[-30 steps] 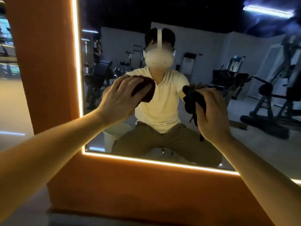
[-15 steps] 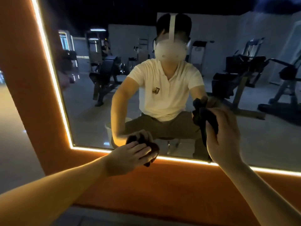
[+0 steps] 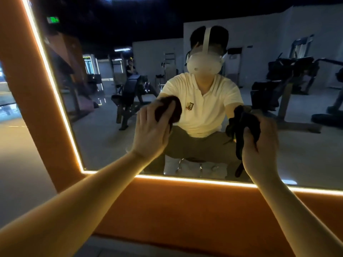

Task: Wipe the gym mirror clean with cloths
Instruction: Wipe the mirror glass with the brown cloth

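Orange padded frame [image 3: 167, 210] nearest, a lit strip [image 3: 185, 179] along its inner edge; both forearms reach over it.

Left hand [image 3: 152, 130]: fingers laid nearly straight and a little apart over a bunched dark reddish cloth [image 3: 176, 110], palm pushing it flat against the mirror [image 3: 104, 136]. This reads as the working hand, spreading pressure across the wad.

Right hand [image 3: 259, 145]: fingers curled round a black cloth [image 3: 245, 123], which is gathered in the fist with a tail hanging below. It sits close to the glass; contact cannot be judged. Probably the second cloth, kept ready for the follow-up pass.

In the reflection: a crouched person in a headset and pale polo, with a small chest emblem [image 3: 190, 106] too blurred to read. Behind, gym machines [image 3: 289, 80]. A green sign [image 3: 52, 19] glows top left, lettering illegible.
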`<state>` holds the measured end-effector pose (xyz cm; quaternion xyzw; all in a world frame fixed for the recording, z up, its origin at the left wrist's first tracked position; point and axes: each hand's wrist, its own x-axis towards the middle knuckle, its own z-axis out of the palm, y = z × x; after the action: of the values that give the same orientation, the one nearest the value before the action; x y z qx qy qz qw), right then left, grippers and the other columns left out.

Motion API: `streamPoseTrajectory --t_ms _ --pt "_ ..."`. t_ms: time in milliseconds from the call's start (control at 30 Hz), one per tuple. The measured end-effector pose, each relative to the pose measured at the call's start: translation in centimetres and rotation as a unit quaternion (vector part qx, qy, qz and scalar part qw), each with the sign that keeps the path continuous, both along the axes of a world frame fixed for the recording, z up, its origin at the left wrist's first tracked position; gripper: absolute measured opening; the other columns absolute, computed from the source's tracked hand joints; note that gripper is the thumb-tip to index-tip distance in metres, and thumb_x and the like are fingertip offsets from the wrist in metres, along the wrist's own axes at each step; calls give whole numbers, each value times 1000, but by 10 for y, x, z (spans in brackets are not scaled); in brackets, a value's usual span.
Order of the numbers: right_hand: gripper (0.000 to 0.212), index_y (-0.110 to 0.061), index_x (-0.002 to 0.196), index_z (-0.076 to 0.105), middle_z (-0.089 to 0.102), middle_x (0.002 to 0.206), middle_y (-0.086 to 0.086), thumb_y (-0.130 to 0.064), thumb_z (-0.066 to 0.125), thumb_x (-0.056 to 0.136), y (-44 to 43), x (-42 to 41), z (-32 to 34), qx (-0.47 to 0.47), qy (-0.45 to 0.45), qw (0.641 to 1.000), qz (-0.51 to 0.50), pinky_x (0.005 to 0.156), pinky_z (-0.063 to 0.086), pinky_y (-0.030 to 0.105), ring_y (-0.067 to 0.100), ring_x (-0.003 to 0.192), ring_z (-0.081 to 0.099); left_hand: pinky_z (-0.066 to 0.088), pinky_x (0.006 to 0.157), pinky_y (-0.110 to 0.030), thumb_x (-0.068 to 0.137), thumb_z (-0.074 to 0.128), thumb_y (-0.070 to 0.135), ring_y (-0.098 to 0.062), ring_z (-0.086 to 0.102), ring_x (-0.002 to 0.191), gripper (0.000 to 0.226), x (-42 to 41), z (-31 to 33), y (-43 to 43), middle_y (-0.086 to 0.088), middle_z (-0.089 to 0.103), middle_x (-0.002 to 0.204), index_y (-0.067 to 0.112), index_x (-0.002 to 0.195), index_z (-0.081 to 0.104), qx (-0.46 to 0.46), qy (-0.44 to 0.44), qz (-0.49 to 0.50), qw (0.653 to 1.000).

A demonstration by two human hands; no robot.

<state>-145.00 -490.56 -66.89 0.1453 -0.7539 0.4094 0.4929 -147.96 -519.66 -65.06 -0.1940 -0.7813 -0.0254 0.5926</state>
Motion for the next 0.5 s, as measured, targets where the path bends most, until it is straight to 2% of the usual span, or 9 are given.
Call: streamPoseTrajectory --t_ms 100,200,267,333,400,467,500 --pt "27 -7 130 52 52 127 13 -15 50 104 -8 -1 -9 24 -2 1000 6 87 33 0 8 110 49 47 101 -49 99 53 23 -34 46 119 55 10 -74 0 -16 39 138 21 152 39 -57 -40 -29 997" --pt "27 -11 129 52 52 131 11 -19 49 104 -11 3 -23 65 -3 998 24 92 34 1 10 115 50 55 99 -53 91 62 18 -29 50 118 65 20 -132 -8 -12 47 134 21 152 43 -196 -77 -24 977" --pt "28 -14 128 51 53 128 11 -23 48 102 -4 3 -27 80 -2 997 20 93 37 5 13 115 52 51 105 -50 82 77 21 -27 50 120 76 20 -139 -18 -11 50 133 21 152 45 -295 -89 -13 951" --pt "29 -13 128 52 55 124 12 -24 47 102 6 2 -26 70 -2 998 1 91 41 14 16 111 55 38 115 -51 82 77 20 -28 49 125 77 19 -121 -17 -10 48 136 22 152 45 -324 -76 -12 943" --pt "30 -11 129 51 56 121 12 -25 46 103 13 1 -19 46 0 999 -13 90 40 14 17 107 56 29 119 -54 87 71 17 -31 44 133 70 11 -82 -4 -12 44 142 22 151 43 -230 -30 -29 972" --pt "30 -8 130 51 56 120 14 -22 46 104 19 0 -12 12 3 1000 -16 88 39 9 18 107 56 33 115 -55 90 74 21 -35 40 134 70 1 -30 11 -15 37 146 21 152 40 -64 28 -10 998" --pt "29 -7 130 51 56 120 15 -21 47 104 22 -1 -9 -5 6 1000 -18 88 41 11 20 107 57 37 112 -54 91 74 24 -37 40 133 69 -5 -9 19 -15 34 147 21 151 39 6 49 0 999"
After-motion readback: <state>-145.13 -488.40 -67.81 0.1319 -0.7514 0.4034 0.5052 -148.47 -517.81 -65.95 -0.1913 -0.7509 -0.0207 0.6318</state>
